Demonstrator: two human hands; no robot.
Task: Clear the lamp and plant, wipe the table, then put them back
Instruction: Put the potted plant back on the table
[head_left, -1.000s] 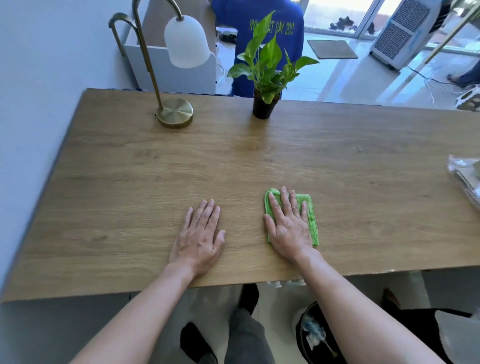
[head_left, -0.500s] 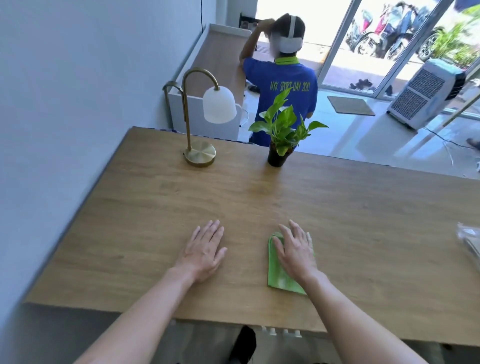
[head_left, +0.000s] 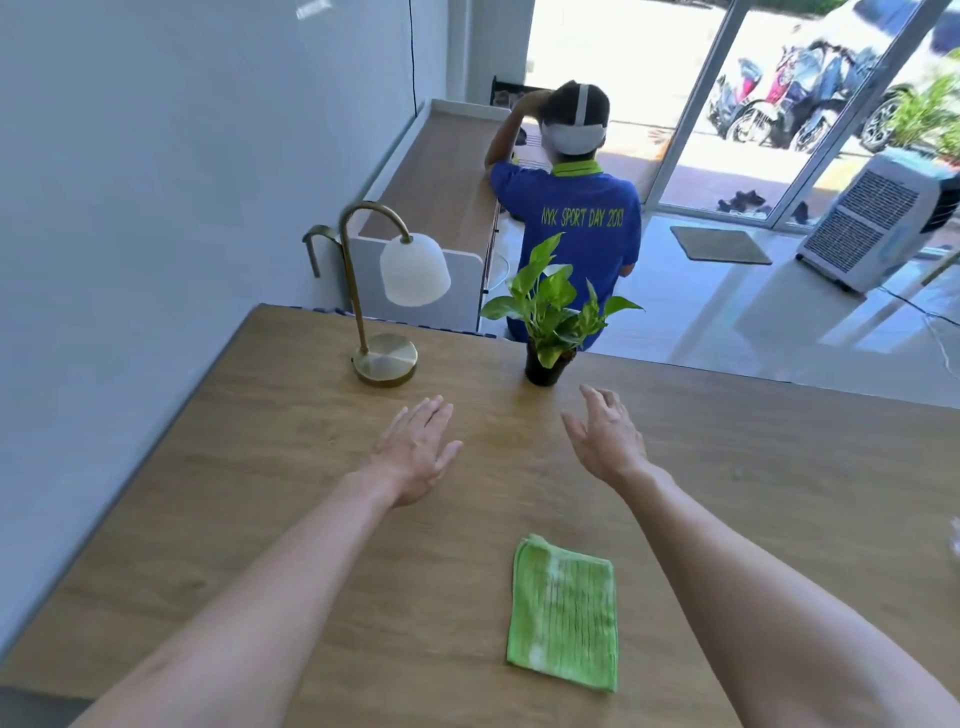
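I see strong daylight flooding through the glass doors, overexposed outside (motorbikes smeared), glare on the floor, edges bowed by wide-angle distortion.

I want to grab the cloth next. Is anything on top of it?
Nothing lies on the green cloth; it sits folded flat on the table. Both hands, left and right, are open nearer the plant. Its underside is hidden.

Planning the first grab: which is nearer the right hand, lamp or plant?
The plant: its black pot sits just beyond the right hand; the lamp stands farther left.
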